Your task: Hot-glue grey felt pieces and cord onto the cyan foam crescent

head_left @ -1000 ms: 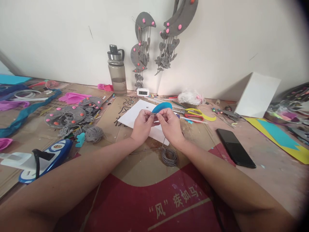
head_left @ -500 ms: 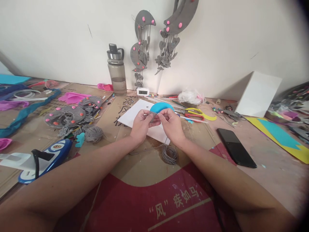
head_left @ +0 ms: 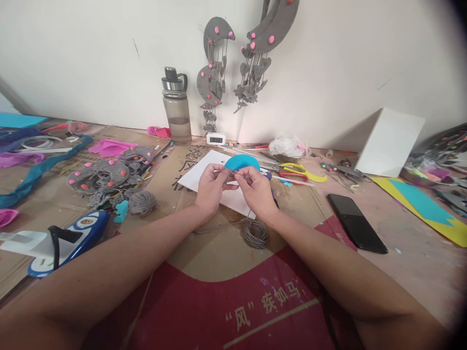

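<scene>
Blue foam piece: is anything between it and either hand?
Nothing visible. The left hand and right hand both pinch the blue foam piece directly, above the white paper. A grey cord hangs below the right hand.

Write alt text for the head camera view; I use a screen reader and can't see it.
Over a cluttered craft table, the left hand and right hand together pinch a blue foam piece above a white sheet. A coil of grey cord lies below the hands, scissors and a black phone to the right.
</scene>
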A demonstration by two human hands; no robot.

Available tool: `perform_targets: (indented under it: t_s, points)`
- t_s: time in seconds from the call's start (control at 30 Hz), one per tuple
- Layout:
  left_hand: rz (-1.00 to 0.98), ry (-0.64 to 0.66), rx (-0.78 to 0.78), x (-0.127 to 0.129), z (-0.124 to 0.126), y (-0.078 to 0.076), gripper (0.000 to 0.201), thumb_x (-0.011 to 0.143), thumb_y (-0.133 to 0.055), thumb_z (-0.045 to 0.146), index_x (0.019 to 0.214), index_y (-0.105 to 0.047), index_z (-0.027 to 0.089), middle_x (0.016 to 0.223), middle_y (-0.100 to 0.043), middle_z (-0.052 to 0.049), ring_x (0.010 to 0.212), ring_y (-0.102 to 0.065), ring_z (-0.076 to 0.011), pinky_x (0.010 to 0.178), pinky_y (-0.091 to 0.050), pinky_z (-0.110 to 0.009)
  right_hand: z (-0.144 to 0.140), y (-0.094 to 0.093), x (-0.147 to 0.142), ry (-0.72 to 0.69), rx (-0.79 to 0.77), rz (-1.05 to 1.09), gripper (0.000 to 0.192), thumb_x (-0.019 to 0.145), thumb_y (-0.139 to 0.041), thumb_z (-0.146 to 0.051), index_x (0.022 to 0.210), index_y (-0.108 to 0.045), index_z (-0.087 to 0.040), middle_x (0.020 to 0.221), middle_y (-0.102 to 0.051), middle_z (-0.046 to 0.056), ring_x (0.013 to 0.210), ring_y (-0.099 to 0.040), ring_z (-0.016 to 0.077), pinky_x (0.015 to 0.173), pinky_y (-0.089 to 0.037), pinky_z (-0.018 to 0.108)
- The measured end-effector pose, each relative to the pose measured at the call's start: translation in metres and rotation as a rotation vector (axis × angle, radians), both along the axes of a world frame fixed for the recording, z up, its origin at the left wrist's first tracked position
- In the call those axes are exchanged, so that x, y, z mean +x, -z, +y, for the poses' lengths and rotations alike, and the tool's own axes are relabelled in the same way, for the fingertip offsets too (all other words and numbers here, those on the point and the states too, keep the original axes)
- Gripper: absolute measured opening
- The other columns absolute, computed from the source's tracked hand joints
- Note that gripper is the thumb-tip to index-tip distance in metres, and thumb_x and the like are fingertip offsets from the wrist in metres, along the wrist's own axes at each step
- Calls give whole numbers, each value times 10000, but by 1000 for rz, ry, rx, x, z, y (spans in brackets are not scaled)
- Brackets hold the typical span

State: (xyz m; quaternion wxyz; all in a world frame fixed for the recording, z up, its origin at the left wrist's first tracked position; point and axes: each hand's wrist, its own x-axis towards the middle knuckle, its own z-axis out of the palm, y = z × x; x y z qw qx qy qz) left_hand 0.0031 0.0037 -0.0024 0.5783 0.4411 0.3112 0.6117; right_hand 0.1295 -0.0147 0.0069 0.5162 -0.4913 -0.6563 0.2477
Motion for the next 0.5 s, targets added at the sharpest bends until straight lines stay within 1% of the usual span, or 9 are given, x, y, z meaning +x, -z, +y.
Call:
perform_targets:
  t_s: [0.23, 0.4, 0.5]
  points:
    - [-8, 35, 24, 1, -3, -1, 203, 775, -651, 277, 841, -489, 174, 839, -633, -26, 855, -686, -197, 617, -581, -293, 0, -3, 2, 70, -10, 7, 160, 857, -545, -344, 822, -578, -191, 793, -673, 16, 684, -591, 134, 668, -442, 270]
    - [-29, 21, 17, 1, -3, -2, 166, 753, -650, 250, 801, -511, 173, 824, -594, -10, 877, -646, -171, 614, -572, -267, 2, -2, 4, 108, -17, -35, 176, 857, -541, -351, 821, -598, -188, 773, -655, 11, 639, -536, 125, 646, -418, 269]
    - [-12, 11, -5, 1, -2, -2, 154, 731, -658, 238, 773, -527, 167, 799, -585, -8, 844, -622, -154, 592, -557, -243, 3, -1, 4, 106, -19, -19, 172, 854, -540, -344, 824, -596, -185, 780, -655, 13, 647, -536, 125, 651, -420, 265]
